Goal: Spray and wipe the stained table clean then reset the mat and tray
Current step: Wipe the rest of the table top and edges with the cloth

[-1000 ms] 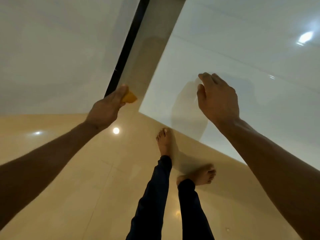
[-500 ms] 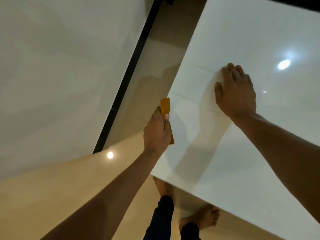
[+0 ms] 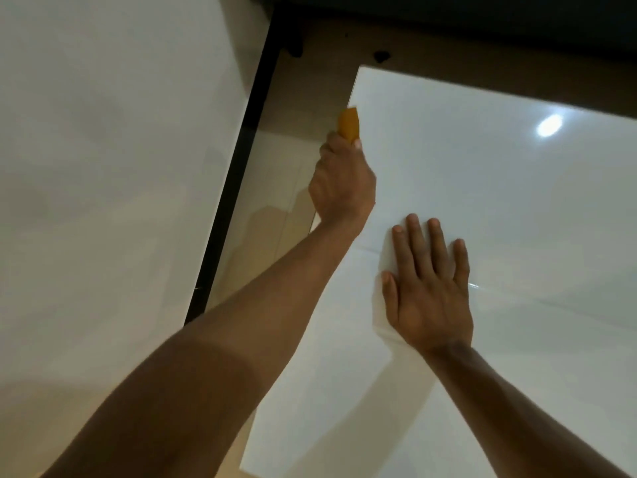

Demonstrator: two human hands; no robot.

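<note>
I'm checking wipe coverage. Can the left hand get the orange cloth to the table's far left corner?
Probably yes. The left hand holds the orange cloth at the table edge, just short of that corner, with nothing between. The right hand lies flat, out of the way.

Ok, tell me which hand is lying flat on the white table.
The right hand: its fingers are straight and spread, palm down on the white table. The left hand is curled round the orange cloth at the table's edge.
</note>
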